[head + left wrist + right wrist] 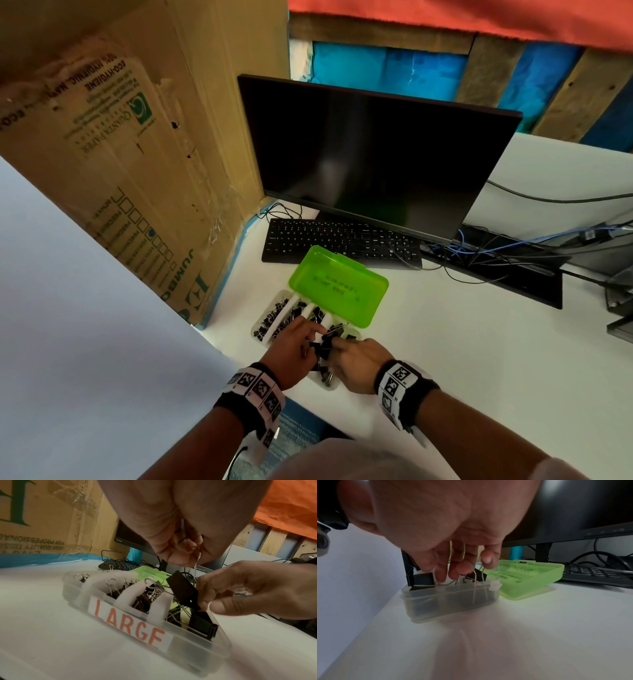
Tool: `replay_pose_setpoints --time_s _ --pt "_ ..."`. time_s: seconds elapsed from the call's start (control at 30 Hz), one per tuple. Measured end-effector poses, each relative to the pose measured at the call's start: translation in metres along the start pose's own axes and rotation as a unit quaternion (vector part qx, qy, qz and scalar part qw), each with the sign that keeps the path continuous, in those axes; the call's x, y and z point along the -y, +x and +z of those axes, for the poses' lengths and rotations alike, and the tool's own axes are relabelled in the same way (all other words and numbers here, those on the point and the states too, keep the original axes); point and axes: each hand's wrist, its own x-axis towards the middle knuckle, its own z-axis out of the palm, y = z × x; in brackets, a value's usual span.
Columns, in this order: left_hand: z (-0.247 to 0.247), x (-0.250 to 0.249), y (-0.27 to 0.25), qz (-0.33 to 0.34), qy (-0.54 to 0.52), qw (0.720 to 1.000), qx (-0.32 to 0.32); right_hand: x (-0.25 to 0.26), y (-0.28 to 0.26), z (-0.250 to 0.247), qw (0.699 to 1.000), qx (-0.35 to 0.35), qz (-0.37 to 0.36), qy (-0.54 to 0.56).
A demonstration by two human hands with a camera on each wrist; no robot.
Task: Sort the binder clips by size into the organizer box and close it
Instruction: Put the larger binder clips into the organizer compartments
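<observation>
L hand (180, 534) fingers pinch wire handle of a large binder clip (182, 588), held just above organizer box (197, 654) near end. R hand (257, 589) fingers curled, pinching same clip's lower edge. Box on tabletop (462, 342), green lid (339, 286) open, lying beyond box; more clips inside.

Head view looks down; both wrist views closely share the organizer box (197, 654).

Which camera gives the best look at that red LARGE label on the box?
The left wrist view: the LARGE label faces it, close and readable on the organizer box. In the head view the hands hide that side; the right wrist view shows only the box's unlabelled end.
</observation>
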Motion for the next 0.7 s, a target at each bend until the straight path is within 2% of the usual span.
replay_pose_setpoints --time_s 0.07,0.17,0.33,0.47,0.7 --pt "-0.001 0.000 -0.001 -0.006 0.000 1.000 0.002 0.006 0.002 0.001 1.000 -0.016 0.004 -0.006" --pt "-0.002 0.003 0.000 -0.007 0.006 1.000 -0.002 0.017 0.006 0.003 1.000 -0.001 0.017 -0.004" --pt "-0.002 0.003 -0.001 -0.005 -0.002 1.000 -0.003 0.025 0.009 0.004 0.996 0.014 0.067 0.060" --pt "0.002 0.005 -0.003 0.000 -0.016 1.000 0.009 0.020 0.005 0.003 0.993 -0.004 0.088 0.085" --pt "0.019 0.004 0.000 -0.040 -0.038 0.997 0.047 0.015 -0.003 0.008 0.996 -0.004 0.086 -0.012"
